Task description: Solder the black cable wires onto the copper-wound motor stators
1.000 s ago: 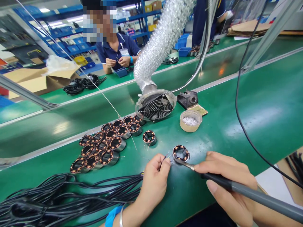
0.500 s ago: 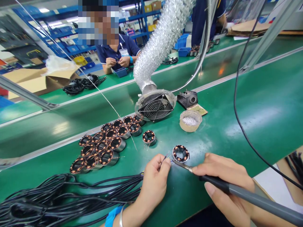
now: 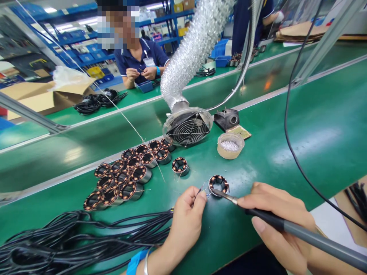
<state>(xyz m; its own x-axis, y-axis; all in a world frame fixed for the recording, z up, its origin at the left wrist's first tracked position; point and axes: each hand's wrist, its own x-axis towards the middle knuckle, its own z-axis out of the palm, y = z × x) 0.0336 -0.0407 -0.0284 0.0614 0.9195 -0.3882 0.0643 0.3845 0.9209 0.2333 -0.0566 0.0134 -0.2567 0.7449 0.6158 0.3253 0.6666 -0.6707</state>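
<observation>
Between thumb and fingers my left hand pinches the thin wire ends of a black cable, just left of a copper-wound stator on the green bench. My right hand is closed round the dark handle of a soldering iron. The iron's tip reaches over the near left rim of that stator; whether it touches cannot be made out. A second stator stands by itself a little behind and to the left. Farther left, several more stators are packed in rows.
A fume extractor hangs from a silver duct behind the stators. A soldering iron stand and a round tub of shiny bits are to its right. Black cables cover the front left. Across the divider sits a co-worker.
My right hand has drawn slightly right, and the soldering iron's tip has shifted from the wire ends onto the stator's near rim. My left hand keeps its pinch in place.
</observation>
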